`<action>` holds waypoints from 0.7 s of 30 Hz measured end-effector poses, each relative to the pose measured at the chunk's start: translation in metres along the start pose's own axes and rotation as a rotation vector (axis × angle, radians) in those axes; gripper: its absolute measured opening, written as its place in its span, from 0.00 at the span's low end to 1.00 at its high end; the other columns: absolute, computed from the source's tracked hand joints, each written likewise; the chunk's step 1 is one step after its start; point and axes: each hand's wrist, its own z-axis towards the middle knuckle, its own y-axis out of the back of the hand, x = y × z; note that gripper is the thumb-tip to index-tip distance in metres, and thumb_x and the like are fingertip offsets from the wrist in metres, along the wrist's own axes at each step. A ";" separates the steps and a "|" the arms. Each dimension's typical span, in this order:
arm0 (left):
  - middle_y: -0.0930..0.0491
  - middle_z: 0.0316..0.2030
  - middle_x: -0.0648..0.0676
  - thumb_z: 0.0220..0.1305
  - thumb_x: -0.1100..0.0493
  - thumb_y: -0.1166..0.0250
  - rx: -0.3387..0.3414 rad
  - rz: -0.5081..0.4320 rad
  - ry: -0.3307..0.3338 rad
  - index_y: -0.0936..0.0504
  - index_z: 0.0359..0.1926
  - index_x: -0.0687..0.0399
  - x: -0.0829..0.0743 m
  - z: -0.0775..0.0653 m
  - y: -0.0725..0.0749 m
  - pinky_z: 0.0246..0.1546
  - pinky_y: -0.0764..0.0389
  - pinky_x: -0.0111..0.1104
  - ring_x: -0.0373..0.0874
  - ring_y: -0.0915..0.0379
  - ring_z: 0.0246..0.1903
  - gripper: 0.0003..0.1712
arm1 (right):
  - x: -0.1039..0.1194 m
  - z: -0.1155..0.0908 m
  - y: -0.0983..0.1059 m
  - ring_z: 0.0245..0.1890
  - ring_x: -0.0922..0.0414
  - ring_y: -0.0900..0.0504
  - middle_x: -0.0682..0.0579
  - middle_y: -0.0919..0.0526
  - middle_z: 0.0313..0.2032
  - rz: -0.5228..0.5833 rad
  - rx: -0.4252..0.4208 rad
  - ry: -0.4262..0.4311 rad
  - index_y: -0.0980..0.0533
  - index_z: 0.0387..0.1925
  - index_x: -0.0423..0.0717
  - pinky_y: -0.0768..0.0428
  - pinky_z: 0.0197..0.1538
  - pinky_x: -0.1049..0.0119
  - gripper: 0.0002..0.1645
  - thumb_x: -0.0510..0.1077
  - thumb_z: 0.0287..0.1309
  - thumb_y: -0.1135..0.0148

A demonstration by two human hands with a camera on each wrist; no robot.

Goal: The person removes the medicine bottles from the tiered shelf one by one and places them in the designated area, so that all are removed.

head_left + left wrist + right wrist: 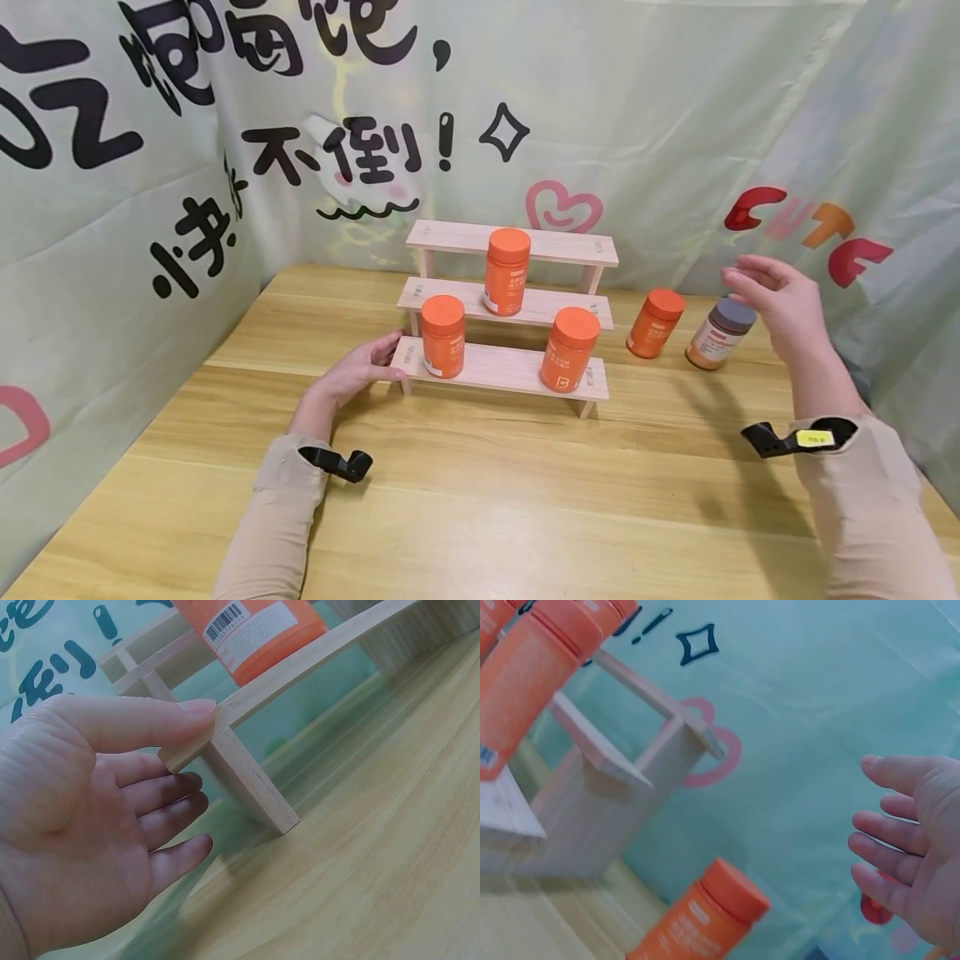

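Note:
A three-step wooden shelf stands on the table. My left hand holds the left end of its lowest board, thumb on top and fingers below; the left wrist view shows this hand closer. Two orange bottles, the left one and the right one, stand on the lowest step, and another orange bottle on the middle step. My right hand is raised near a bottle with a grey-blue lid, partly overlapping it in the head view. The right wrist view shows that hand holding nothing, fingers extended.
Right of the shelf, an orange bottle stands on the wooden table, beside the grey-blue-lidded one. A printed curtain hangs behind the table and along its left side.

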 end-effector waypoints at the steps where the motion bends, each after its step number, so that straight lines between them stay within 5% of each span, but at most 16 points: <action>1: 0.57 0.69 0.68 0.55 0.66 0.35 0.004 -0.003 -0.006 0.58 0.69 0.71 0.000 0.000 0.000 0.67 0.56 0.47 0.60 0.59 0.68 0.50 | 0.002 0.001 -0.004 0.34 0.72 0.21 0.69 0.19 0.34 -0.013 0.010 0.005 0.27 0.47 0.56 0.24 0.36 0.82 0.16 0.44 0.56 0.37; 12: 0.56 0.69 0.69 0.55 0.66 0.36 0.009 -0.011 -0.014 0.58 0.69 0.71 -0.003 0.001 -0.002 0.66 0.55 0.47 0.60 0.58 0.68 0.50 | 0.028 0.012 -0.053 0.41 0.71 0.23 0.71 0.21 0.39 -0.264 0.142 0.070 0.33 0.60 0.43 0.26 0.42 0.81 0.30 0.51 0.59 0.40; 21: 0.57 0.69 0.70 0.55 0.66 0.36 0.012 -0.008 -0.014 0.58 0.69 0.72 -0.002 0.000 -0.001 0.66 0.55 0.47 0.61 0.58 0.67 0.50 | 0.037 0.015 -0.095 0.46 0.66 0.24 0.55 0.22 0.49 -0.294 0.240 0.048 0.36 0.63 0.43 0.28 0.52 0.71 0.36 0.54 0.57 0.40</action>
